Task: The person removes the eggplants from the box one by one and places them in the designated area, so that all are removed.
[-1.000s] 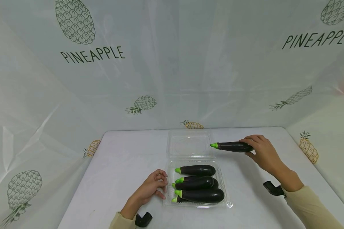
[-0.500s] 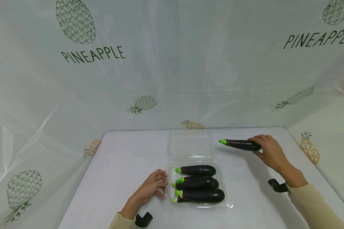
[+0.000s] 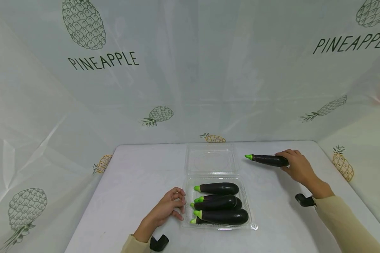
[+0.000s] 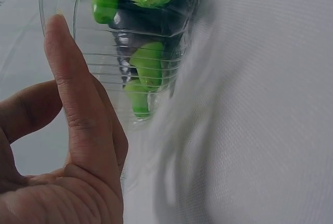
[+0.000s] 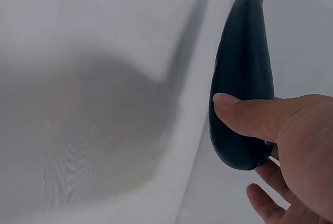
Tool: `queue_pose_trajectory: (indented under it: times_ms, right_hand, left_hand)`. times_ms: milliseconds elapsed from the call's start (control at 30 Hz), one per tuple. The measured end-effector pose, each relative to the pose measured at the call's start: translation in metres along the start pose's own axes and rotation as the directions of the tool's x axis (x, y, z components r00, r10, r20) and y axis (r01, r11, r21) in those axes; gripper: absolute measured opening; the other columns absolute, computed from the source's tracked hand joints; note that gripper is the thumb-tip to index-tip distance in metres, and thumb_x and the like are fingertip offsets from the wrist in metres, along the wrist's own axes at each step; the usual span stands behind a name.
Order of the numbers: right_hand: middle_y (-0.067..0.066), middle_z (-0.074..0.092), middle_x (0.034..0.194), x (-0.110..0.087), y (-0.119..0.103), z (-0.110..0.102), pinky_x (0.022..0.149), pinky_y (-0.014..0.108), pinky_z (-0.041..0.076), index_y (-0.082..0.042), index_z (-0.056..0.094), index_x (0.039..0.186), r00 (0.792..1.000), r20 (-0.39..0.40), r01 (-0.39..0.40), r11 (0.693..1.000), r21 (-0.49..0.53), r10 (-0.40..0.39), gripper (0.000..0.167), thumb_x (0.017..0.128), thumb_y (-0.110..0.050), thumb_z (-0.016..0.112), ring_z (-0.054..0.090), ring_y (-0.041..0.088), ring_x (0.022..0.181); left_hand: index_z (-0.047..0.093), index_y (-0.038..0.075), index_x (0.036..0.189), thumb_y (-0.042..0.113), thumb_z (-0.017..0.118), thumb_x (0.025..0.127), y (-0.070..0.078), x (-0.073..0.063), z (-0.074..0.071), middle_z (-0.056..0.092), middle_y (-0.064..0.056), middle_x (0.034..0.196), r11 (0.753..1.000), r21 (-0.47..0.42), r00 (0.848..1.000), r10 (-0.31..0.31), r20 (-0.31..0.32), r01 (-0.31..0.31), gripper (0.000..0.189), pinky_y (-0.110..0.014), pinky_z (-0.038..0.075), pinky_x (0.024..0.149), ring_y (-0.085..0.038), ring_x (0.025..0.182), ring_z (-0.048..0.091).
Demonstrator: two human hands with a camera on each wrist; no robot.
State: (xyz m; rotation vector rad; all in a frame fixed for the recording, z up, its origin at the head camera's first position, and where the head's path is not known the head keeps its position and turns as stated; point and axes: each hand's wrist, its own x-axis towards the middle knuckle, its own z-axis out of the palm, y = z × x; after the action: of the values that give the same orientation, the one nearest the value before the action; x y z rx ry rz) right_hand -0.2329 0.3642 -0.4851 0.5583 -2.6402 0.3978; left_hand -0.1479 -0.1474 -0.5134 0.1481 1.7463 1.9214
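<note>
My right hand (image 3: 299,168) grips an eggplant (image 3: 269,160) by its thick dark end, holding it above the right back part of the table, green stem pointing left. In the right wrist view the thumb (image 5: 250,117) lies across the eggplant (image 5: 243,62). My left hand (image 3: 168,206) rests at the left edge of a clear plastic clamshell container (image 3: 245,191), fingers loosely bent. One straight finger (image 4: 78,94) touches the container's rim in the left wrist view. Several eggplants (image 3: 221,216) lie inside, some stacked, with green stems to the left.
The container's clear lid (image 3: 210,160) lies folded back flat behind it. A white cloth covers the table (image 3: 139,175). Behind and beside the table hangs a pale curtain (image 3: 228,70) printed with pineapples.
My right hand has moved a little to the right with the eggplant, away from the container, then nearly stopped. My left hand and the eggplants in the container have stayed put.
</note>
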Motion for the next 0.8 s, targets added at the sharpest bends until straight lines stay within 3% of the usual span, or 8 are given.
queue_pose_trajectory:
  times_ms: [800]
  right_hand:
    - [0.033,0.067,0.119,0.022,0.008,0.018,0.091,0.071,0.052,0.008,0.069,0.123,0.988,0.148,-0.055,0.998,0.024,0.050,0.051,0.075,0.011,0.087,0.059,0.057,0.110]
  left_hand:
    - [0.045,-0.002,0.122,-0.001,0.057,0.099,0.001,-0.002,-0.001,0.055,-0.001,0.089,1.000,-0.001,1.000,0.000,0.001,0.000,0.026,-0.027,0.061,0.055,-0.014,0.072,0.058]
